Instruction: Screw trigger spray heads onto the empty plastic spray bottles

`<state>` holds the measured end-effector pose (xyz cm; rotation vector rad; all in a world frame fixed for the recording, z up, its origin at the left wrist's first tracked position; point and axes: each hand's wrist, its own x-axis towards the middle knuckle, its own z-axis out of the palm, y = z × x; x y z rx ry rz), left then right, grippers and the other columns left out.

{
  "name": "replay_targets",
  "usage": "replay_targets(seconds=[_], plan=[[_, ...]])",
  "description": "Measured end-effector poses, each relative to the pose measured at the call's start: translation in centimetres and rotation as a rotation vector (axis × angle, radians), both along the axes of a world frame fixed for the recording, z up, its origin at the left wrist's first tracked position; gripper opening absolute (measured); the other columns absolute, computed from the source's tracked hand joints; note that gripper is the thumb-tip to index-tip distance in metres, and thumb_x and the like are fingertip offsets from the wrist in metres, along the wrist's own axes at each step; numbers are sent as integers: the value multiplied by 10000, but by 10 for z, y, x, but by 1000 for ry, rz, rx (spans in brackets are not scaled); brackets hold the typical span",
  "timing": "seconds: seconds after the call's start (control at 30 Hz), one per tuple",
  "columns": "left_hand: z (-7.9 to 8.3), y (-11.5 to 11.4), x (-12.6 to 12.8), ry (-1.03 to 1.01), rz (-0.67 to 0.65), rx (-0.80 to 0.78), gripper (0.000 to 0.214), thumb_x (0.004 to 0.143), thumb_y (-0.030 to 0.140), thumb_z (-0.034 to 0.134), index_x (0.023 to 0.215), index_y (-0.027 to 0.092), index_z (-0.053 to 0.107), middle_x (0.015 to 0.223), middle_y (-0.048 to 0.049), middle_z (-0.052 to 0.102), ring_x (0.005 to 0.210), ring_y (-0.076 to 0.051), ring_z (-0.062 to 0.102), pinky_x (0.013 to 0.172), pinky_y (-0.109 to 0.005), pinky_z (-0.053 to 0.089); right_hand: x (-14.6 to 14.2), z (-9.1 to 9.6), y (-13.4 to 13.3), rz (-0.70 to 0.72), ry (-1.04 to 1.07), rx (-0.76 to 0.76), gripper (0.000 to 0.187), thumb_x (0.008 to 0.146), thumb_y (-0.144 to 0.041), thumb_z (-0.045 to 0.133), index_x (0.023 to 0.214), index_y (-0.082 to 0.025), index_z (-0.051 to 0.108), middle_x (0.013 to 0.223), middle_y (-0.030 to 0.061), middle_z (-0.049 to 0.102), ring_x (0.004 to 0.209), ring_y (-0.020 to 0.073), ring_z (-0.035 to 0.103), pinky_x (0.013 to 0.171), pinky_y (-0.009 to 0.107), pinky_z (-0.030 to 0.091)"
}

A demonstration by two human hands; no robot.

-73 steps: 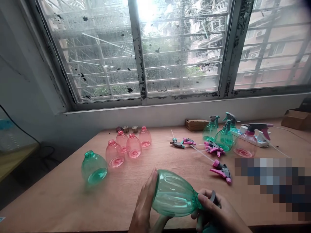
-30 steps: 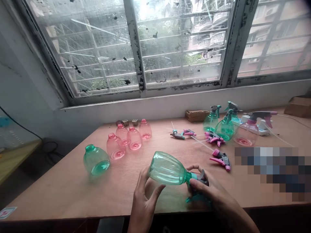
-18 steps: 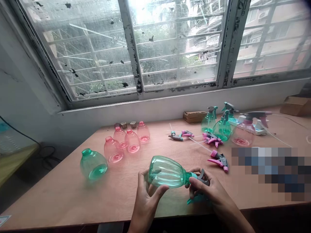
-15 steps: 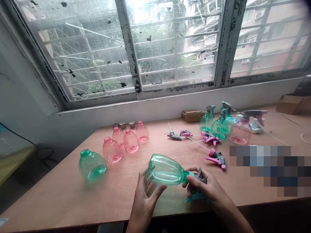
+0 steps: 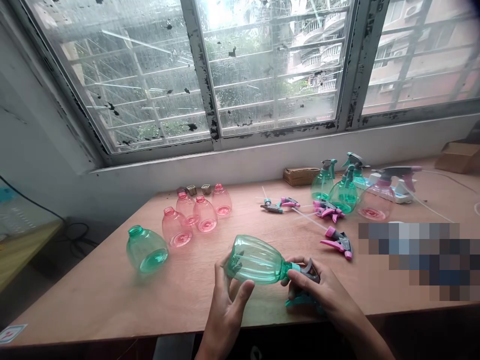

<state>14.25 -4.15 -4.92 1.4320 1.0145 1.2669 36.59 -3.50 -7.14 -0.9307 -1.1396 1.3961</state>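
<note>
A clear green spray bottle (image 5: 257,260) lies sideways in the air above the table's front edge, its base to the left. My left hand (image 5: 228,306) cups that base, fingers behind and thumb in front. Around the neck and the teal-and-grey trigger sprayer (image 5: 309,270) my right hand (image 5: 318,287) is closed; the sprayer sits at the bottle's mouth, partly hidden by the fingers. To the left stands an open green bottle (image 5: 147,250) without a sprayer. Beyond my right hand lies a pink-and-grey trigger sprayer (image 5: 339,243).
Several open pink bottles (image 5: 177,227) stand at the back left of the wooden table (image 5: 112,305). More loose sprayers (image 5: 327,210) lie at the back right, before capped green bottles (image 5: 343,195) and a capped pink bottle (image 5: 376,201). A brown box (image 5: 301,176) sits by the wall.
The view has shifted slightly, so the table's things sit a little higher and further right. Both hands keep their hold on the bottle and sprayer; the left thumb has lifted slightly.
</note>
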Motion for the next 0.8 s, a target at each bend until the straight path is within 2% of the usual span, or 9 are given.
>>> replay_targets(seconds=[0.1,0.23,0.33,0.5,0.67,0.8], plan=[[-1,0,0,30,30,62,561,970,493,620,1432,273,392,1556,-123,478,1385,-316,521,1093,-393,486,1,-1,2,10,22,11,415,855,-500,772,1050,-153,656,806,57,769,649,204,716,659,334,581],[-4,2,-1,143,19,143,555,992,411,617,1493,365,381,1646,-39,340,1478,-292,390,1210,-415,341,2,-2,3,-49,121,10,408,867,-496,763,1060,-153,654,747,47,756,641,195,701,631,311,588],[-7,3,-3,207,22,164,574,988,381,630,1504,387,379,1622,-25,383,1495,-296,356,1239,-436,277,1,-1,2,-86,184,0,396,860,-476,781,1056,-155,658,709,37,741,630,190,690,622,303,593],[-9,3,-3,176,68,157,541,978,439,625,1474,337,435,1592,-54,431,1486,-309,367,1231,-442,288,1,-2,1,-107,205,4,407,844,-470,803,1063,-162,651,737,34,736,646,191,695,639,311,601],[1,-1,3,37,102,82,520,958,574,583,1343,227,548,1451,-133,590,1342,-342,554,1106,-430,460,0,-4,0,-115,179,20,413,840,-474,805,1073,-170,650,774,30,743,670,190,699,669,320,608],[10,-4,10,-30,134,21,495,912,600,635,1214,208,598,1244,-124,729,1170,-330,679,966,-389,553,-1,-3,0,-108,136,32,403,841,-487,798,1054,-178,651,773,20,746,672,188,699,681,320,605]])
